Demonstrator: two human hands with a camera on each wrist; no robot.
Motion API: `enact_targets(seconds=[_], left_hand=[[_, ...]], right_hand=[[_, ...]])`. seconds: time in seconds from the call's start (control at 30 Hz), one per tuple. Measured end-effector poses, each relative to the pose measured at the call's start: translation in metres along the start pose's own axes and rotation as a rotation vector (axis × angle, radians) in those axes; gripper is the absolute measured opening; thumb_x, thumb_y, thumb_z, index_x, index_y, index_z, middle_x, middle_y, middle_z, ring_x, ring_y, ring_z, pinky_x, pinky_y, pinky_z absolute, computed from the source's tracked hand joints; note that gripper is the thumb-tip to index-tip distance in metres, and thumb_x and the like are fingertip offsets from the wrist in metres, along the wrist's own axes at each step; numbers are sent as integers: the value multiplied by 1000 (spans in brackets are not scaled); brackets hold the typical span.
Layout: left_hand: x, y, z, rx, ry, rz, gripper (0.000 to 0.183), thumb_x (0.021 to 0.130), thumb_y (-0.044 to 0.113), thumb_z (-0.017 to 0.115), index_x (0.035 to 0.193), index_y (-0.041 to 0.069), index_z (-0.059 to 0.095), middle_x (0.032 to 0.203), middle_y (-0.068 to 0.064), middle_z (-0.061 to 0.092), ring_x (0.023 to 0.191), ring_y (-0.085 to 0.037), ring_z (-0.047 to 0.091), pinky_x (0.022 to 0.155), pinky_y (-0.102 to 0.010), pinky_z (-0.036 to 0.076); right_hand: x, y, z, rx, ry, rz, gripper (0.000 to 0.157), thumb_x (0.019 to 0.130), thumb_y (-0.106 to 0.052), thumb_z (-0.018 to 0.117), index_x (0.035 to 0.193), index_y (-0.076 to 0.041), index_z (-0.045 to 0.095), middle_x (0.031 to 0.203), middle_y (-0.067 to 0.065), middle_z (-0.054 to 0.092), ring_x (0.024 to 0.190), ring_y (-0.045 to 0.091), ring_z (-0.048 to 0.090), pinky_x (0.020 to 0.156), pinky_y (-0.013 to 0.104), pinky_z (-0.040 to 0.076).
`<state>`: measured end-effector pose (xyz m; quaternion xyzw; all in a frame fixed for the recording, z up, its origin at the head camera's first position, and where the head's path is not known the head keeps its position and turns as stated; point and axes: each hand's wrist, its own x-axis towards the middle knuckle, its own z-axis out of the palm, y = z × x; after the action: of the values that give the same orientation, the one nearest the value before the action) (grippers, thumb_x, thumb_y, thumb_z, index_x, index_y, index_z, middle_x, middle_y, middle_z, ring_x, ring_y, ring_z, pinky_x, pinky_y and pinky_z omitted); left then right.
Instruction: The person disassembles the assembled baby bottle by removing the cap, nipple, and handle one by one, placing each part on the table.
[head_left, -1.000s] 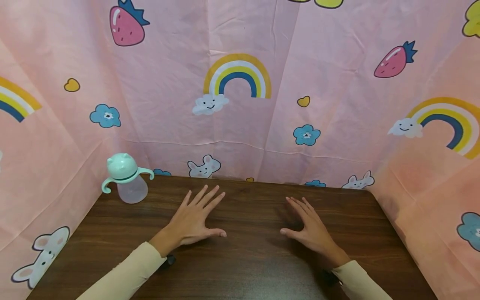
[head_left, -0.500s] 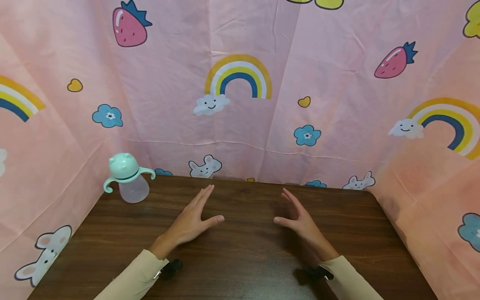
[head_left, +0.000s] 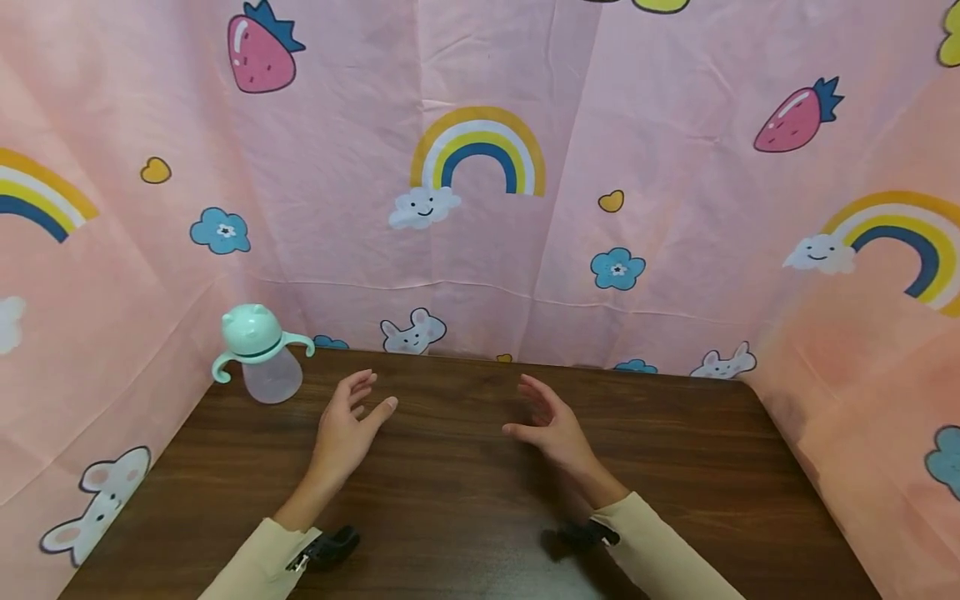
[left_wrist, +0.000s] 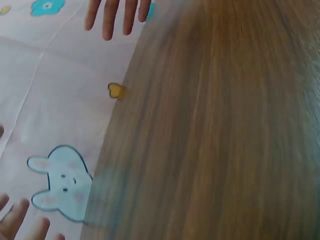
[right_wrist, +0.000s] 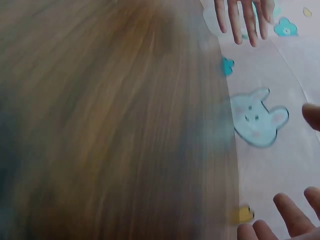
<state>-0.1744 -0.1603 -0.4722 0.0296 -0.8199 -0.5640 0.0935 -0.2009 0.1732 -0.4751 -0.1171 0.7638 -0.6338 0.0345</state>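
Observation:
A baby's sippy cup (head_left: pixel 272 379) with a mint-green lid and two curved handles stands upright at the table's back left corner. My left hand (head_left: pixel 347 429) hovers over the table to the right of this cup, fingers loosely bent and thumb apart, holding nothing. Right of the middle, my right hand (head_left: pixel 558 433) hangs in the air, its palm facing the left hand and its fingers slightly curved around bare air. In the left wrist view the fingertips (left_wrist: pixel 117 20) of the right hand show at the top. The right wrist view has the left hand's fingers (right_wrist: pixel 245 22) at its top edge.
A dark brown wooden table (head_left: pixel 465 500) spans the space beneath both hands. Pink cloth (head_left: pixel 487 250) printed with rainbows, strawberries and bunnies hangs along its back and both sides. Each wrist carries a black camera mount (head_left: pixel 333 546) below a beige sleeve (head_left: pixel 258 562).
Both hands have shifted left, the left one closer to the sippy cup. Their spread fingers have drawn together and bent loosely, and the palms have turned inward. The cup stays in place.

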Motion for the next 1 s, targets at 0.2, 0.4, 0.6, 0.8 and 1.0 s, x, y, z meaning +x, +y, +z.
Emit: enact_targets(seconds=[0.2, 0.4, 0.6, 0.8, 1.0], left_hand=[[-5, -8, -17, -29, 192, -58, 57, 106, 19, 75, 153, -3, 49, 153, -21, 58, 146, -39, 52, 121, -55, 41], [-8, -22, -39, -75, 396, -147, 68, 103, 20, 78, 155, -4, 40, 151, -19, 49, 134, -34, 55, 107, -35, 44], [-3, -32, -66, -192, 498, -274, 92, 101, 21, 80, 166, 3, 17, 159, -14, 28, 124, -18, 47, 90, -19, 45], [10, -40, -89, -239, 548, -350, 104, 98, 19, 83, 171, 9, 9, 165, -12, 21, 141, -29, 36, 106, -31, 41], [26, -49, -107, -212, 517, -346, 109, 95, 14, 85, 171, 8, 7, 167, -15, 22, 147, -34, 31, 113, -36, 39]], right_hand=[[9, -5, 27, 5, 65, -21, 69, 90, -1, 87, 154, -3, 60, 154, 28, 59, 150, 41, 51, 121, 67, 36], [17, -11, 49, 13, 87, -41, 65, 90, -3, 88, 150, -3, 64, 149, 26, 64, 146, 40, 55, 120, 65, 39], [28, -15, 66, 58, 109, -61, 62, 89, -1, 88, 147, -2, 67, 144, 25, 67, 143, 40, 58, 119, 65, 40], [35, -19, 79, 89, 119, -77, 58, 89, 0, 88, 144, -2, 69, 142, 21, 70, 143, 38, 59, 118, 64, 42], [41, -20, 94, 80, 121, -71, 57, 88, 0, 88, 142, -3, 71, 140, 18, 72, 143, 36, 60, 118, 62, 44]])
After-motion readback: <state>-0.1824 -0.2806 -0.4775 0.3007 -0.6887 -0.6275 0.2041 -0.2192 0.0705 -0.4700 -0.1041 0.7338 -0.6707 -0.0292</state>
